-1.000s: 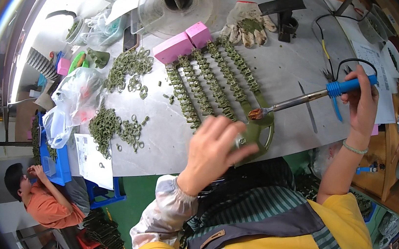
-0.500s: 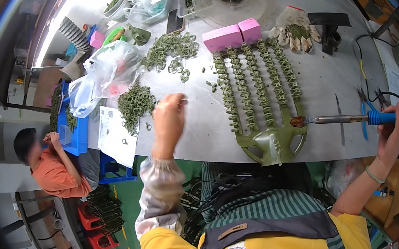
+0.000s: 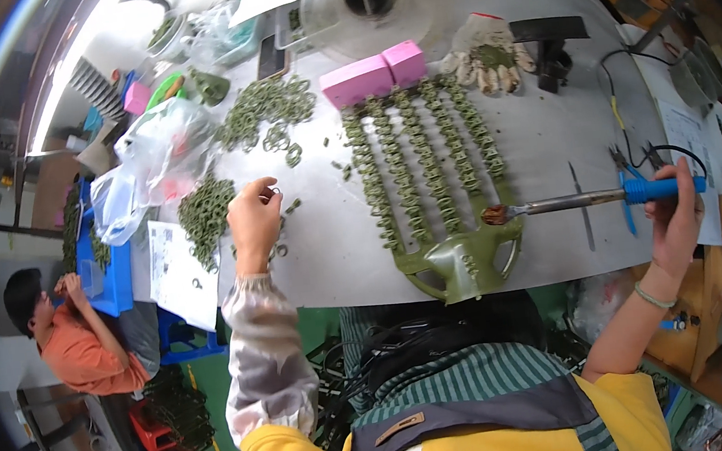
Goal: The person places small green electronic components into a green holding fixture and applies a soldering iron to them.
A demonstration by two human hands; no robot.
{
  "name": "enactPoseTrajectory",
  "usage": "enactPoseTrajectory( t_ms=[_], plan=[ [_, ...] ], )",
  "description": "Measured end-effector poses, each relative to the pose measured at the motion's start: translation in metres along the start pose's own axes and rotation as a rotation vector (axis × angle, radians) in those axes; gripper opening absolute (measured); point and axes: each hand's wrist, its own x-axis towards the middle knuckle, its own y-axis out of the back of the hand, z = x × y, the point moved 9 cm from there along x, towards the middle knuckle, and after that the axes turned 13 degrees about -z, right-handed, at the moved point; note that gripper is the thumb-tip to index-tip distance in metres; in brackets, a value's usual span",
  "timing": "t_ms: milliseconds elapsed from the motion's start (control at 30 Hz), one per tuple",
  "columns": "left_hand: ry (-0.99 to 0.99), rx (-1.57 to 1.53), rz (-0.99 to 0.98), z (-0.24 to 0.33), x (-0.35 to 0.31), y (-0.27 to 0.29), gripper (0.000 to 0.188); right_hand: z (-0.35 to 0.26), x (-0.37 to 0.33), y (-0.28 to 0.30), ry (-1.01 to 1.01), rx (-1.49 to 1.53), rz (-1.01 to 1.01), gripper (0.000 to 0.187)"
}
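Note:
My left hand [image 3: 254, 224] is closed in a pinch over the grey table, beside a heap of small green rings [image 3: 207, 218]. A thin ring outline shows at its fingertips. Loose rings lie around the wrist. My right hand [image 3: 677, 221] is wrapped round the blue handle of a soldering iron [image 3: 581, 199]. The iron points left, its broad brown-stained tip above the lower right of a green frame [image 3: 465, 265]; whether it touches is unclear. Several long rows of small link-like pieces [image 3: 412, 162] run up from this frame. Their far ends meet two pink blocks [image 3: 358, 81].
Another ring heap [image 3: 268, 111] lies behind my left hand, near plastic bags [image 3: 165, 150] and a phone [image 3: 272, 56]. A glove [image 3: 491, 55], black stand [image 3: 552, 61], thin metal tool [image 3: 583, 209] and pliers [image 3: 624, 187] lie to the right. A person [image 3: 79, 333] sits at far left.
The view has shifted, so the table appears further left. My left hand has moved slightly toward the near ring heap. The soldering iron stays held, its tip slightly further left over the green frame.

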Motion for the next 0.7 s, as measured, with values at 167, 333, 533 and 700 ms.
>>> enactPoseTrajectory(
  t_ms=[167,333,533,700],
  plan=[
    [-0.475,-0.6,-0.264,0.151,-0.055,-0.027,0.019,0.007,0.002,-0.001,-0.014,-0.009,0.032,0.033],
    [-0.642,-0.406,-0.31,0.239,-0.084,-0.061,0.012,0.016,0.007,-0.003,-0.026,-0.022,0.009,0.034],
    [-0.902,-0.121,-0.068,0.263,-0.088,-0.08,0.012,0.026,0.011,-0.023,-0.032,0.015,-0.019,0.034],
    [-0.859,-0.061,-0.081,0.258,-0.084,-0.087,0.013,0.04,0.015,-0.029,-0.076,0.056,-0.06,0.033]
  ],
)
